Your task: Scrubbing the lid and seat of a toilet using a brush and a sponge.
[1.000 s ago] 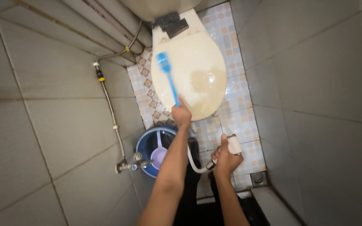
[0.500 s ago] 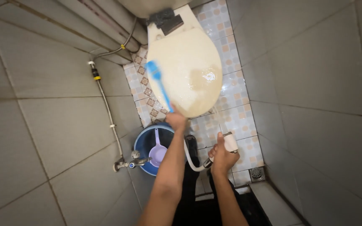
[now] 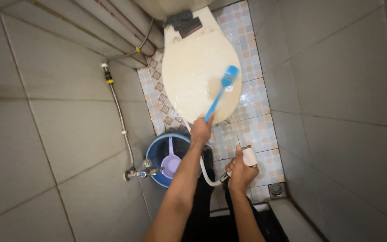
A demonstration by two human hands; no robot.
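My left hand grips the handle of a blue brush. The brush head rests on the right side of a wet cream toilet lid, which is closed. My right hand holds a white spray nozzle on a white hose, pointed toward the toilet's front edge. Both forearms reach up from the bottom of the view.
A blue bucket with a purple dipper inside stands left of my arms, under a metal tap. A hose pipe runs up the left grey tiled wall. A floor drain sits at the right. Walls close in on both sides.
The brush head has swept from the left edge of the lid across to its right side. My right hand with the nozzle has stayed in about the same place.
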